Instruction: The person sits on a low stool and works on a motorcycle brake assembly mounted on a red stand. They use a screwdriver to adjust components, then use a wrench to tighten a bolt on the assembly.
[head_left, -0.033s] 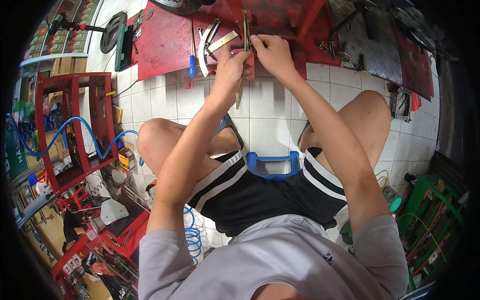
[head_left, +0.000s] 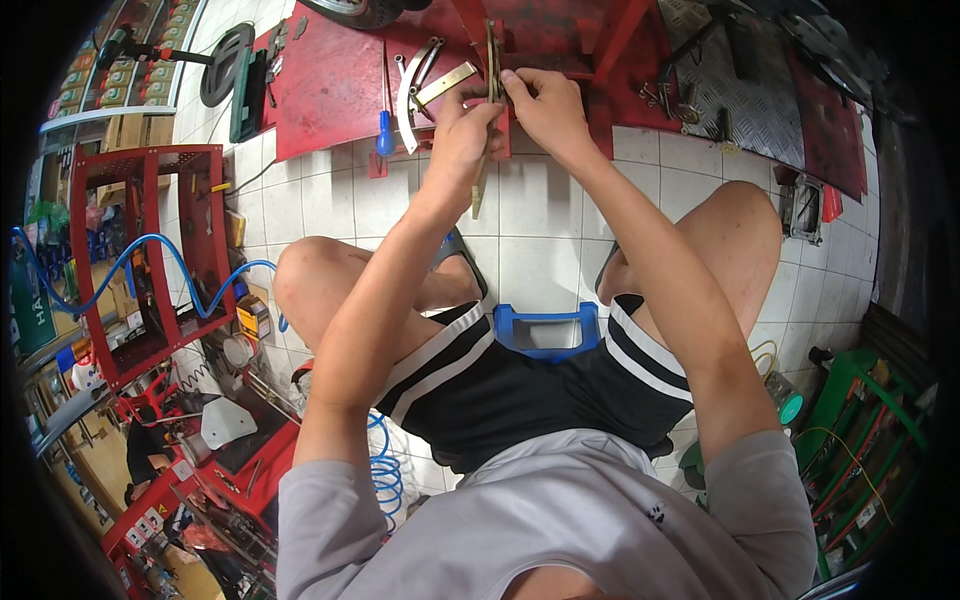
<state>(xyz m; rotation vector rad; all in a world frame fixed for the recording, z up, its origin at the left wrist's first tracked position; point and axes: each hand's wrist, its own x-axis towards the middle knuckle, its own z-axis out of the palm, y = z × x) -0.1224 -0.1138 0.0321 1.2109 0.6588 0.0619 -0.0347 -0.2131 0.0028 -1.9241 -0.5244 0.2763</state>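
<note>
My left hand (head_left: 463, 145) is closed around a long, narrow brass-coloured piece (head_left: 477, 200), whose lower end hangs below the hand over the floor. Its upper part rises past my fingers beside a red upright on the platform. Across from it, my right hand (head_left: 545, 105) has thumb and fingers bent against the upper part of the piece; the fingertips are partly hidden. Just left of my hands lie a flat brass-coloured bar (head_left: 446, 84), a curved silver part (head_left: 406, 108), a spanner (head_left: 428, 60) and a screwdriver with a blue handle (head_left: 385, 138).
The low red platform (head_left: 330, 100) spans the far side, with a wheel (head_left: 350, 10) at its back edge. Loose metal parts lie near a chequered plate (head_left: 740, 80). A blue tray (head_left: 545, 350) sits between my legs. A red rack (head_left: 150, 260) and blue hose stand left, a green rack (head_left: 860, 430) right.
</note>
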